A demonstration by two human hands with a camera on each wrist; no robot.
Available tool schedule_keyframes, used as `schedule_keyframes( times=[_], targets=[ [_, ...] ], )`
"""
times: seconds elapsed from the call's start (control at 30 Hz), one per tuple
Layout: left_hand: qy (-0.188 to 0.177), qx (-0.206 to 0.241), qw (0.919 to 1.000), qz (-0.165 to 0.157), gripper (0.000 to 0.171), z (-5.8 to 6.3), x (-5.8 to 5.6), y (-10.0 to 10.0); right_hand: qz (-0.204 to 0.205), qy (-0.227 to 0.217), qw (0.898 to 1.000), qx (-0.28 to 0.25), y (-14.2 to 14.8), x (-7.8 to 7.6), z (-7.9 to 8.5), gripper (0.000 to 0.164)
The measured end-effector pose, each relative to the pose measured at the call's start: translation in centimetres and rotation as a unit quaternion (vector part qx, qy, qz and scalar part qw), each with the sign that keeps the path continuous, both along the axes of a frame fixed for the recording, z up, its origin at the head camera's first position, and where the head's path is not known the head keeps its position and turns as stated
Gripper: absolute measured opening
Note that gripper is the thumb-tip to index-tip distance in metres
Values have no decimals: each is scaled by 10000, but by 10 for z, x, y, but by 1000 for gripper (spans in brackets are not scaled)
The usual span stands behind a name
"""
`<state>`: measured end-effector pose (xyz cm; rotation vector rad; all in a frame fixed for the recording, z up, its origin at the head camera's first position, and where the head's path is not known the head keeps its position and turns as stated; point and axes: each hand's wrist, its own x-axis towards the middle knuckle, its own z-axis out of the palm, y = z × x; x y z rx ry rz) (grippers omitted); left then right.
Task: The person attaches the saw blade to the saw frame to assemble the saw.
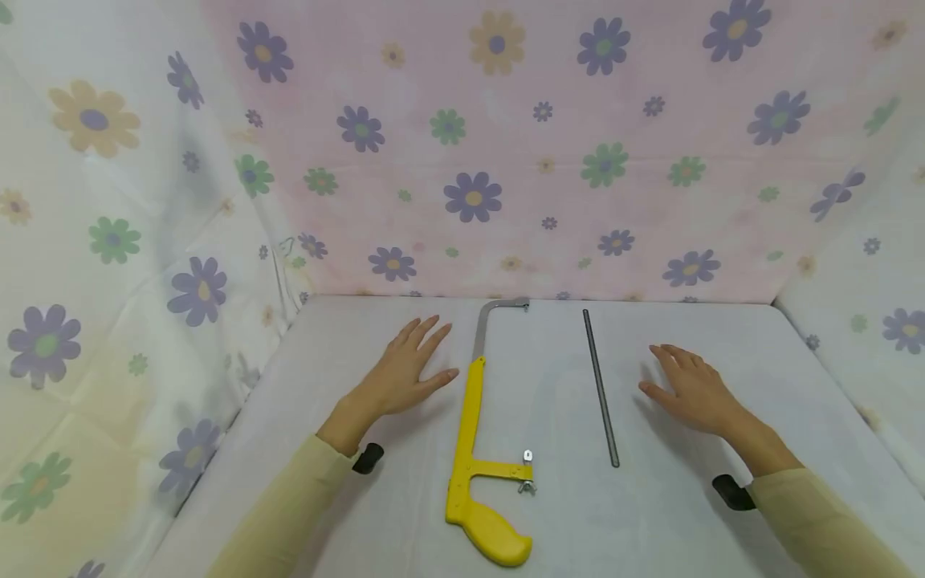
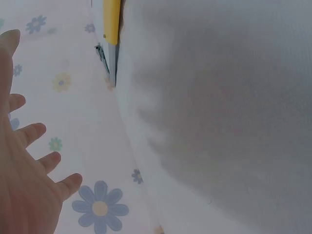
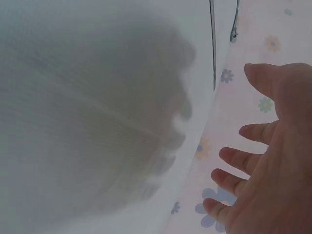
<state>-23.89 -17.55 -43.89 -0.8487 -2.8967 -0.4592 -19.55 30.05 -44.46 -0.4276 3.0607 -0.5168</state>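
Observation:
A yellow hacksaw frame [image 1: 470,425] lies on the white table, its grey metal bow toward the back and its handle toward the front. No blade spans its two end posts. To its right lies a thin dark grey rod [image 1: 601,385], apart from the frame. My left hand [image 1: 396,377] hovers just left of the frame, fingers spread and touching nothing. Right of the rod, my right hand [image 1: 695,392] hovers with its fingers extended and holds nothing. The left wrist view catches part of the yellow frame [image 2: 112,22]; the right wrist view shows part of the rod [image 3: 213,44].
The white cloth-covered table [image 1: 556,530] meets a pink flowered curtain [image 1: 506,144] at its back edge. Flowered white cloth [image 1: 144,337] hangs along the left side, and similar cloth [image 1: 867,297] along the right. Both hands cast shadows on the tabletop.

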Motion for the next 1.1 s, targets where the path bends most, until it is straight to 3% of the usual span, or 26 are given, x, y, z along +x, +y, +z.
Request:
schedule_keyframes(
  times=[0.4,0.97,1.1],
  targets=[
    [-559,397,9967,-429,77,1,13,9,-40,-315,9982,-513,-4,7,-6,73],
    [-951,335,9945,-274,72,-5,27,16,70,-542,9926,-1082,-12,7,-6,60],
    [-1024,460,9930,-372,70,-4,29,19,123,-549,9906,-1247,-16,8,-6,55]
  ],
)
